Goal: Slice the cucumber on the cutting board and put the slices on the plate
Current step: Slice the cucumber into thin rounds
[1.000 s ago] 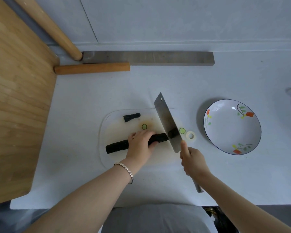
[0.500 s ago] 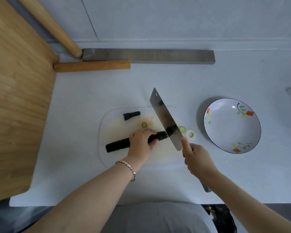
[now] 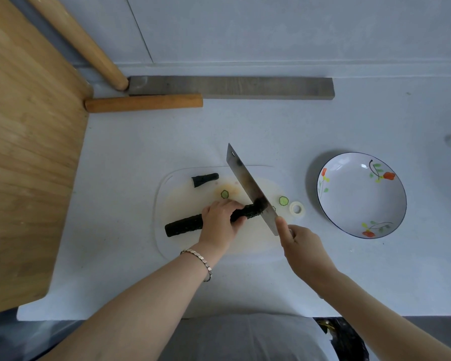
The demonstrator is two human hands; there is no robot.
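- The right hand [image 3: 301, 243], nearest the worktop's front edge, is closed round the cleaver [image 3: 250, 187] handle, its blade at the cucumber's right end.
- The left hand [image 3: 220, 221] clamps the cucumber [image 3: 184, 225] mid-board, probably steadying it on the cutting board [image 3: 172, 201].
- Two slices [image 3: 283, 200] lie loose on the board.
- The plate [image 3: 359, 195] sits empty towards the right edge, handy for slices.

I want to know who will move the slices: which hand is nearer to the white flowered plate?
Right. The right hand holds the cleaver beside the white flowered plate; the left hand grips the dark green cucumber, farther left on the board.
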